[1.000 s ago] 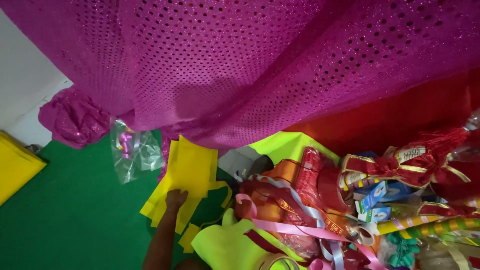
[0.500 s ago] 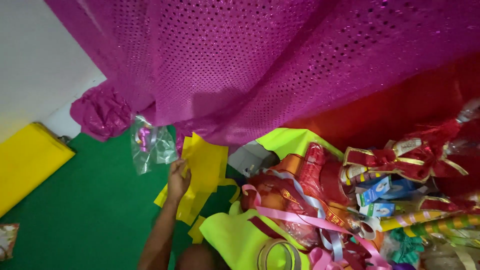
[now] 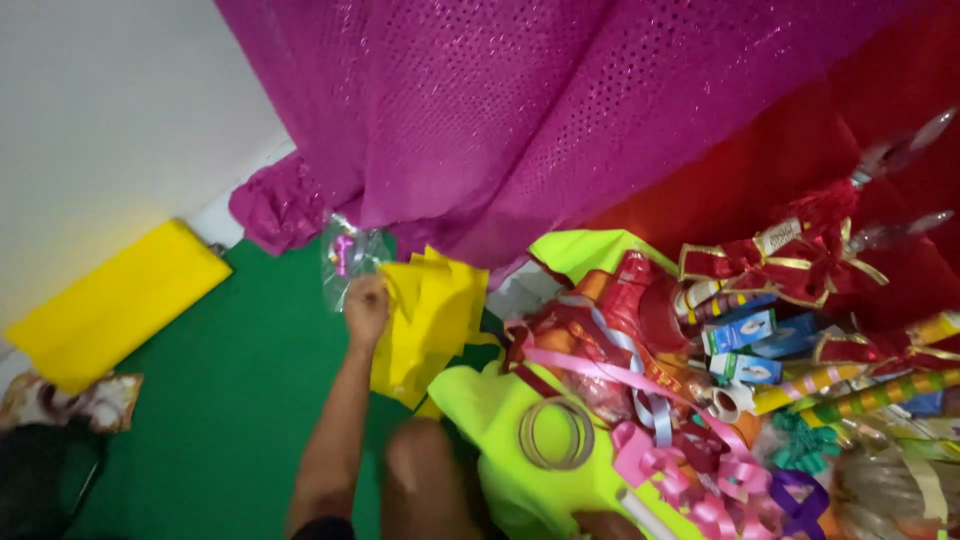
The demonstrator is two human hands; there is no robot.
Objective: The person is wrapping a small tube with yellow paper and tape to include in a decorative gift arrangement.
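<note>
My left hand (image 3: 366,306) reaches forward over the green floor (image 3: 230,400). Its curled fingers rest at the lower edge of a small clear plastic bag (image 3: 345,258) with pink bits inside. Just to the right of the hand lies a loose stack of yellow sheets (image 3: 430,320). Whether the fingers have closed on the bag is hidden. My forearm runs down to the bottom edge, beside a blurred skin-coloured shape (image 3: 420,480). My right hand is out of sight.
A magenta sequinned cloth (image 3: 520,110) hangs across the top, bunched at the floor. To the right lies a heap of ribbons (image 3: 640,400), bows, small boxes, a tape ring (image 3: 553,432) and neon yellow-green sheets (image 3: 500,420). A yellow folded sheet (image 3: 110,300) lies at the left by the white wall.
My left hand has moved forward off the yellow sheets to the clear bag's lower edge. The view has shifted, showing more of the floor and wall at the left.
</note>
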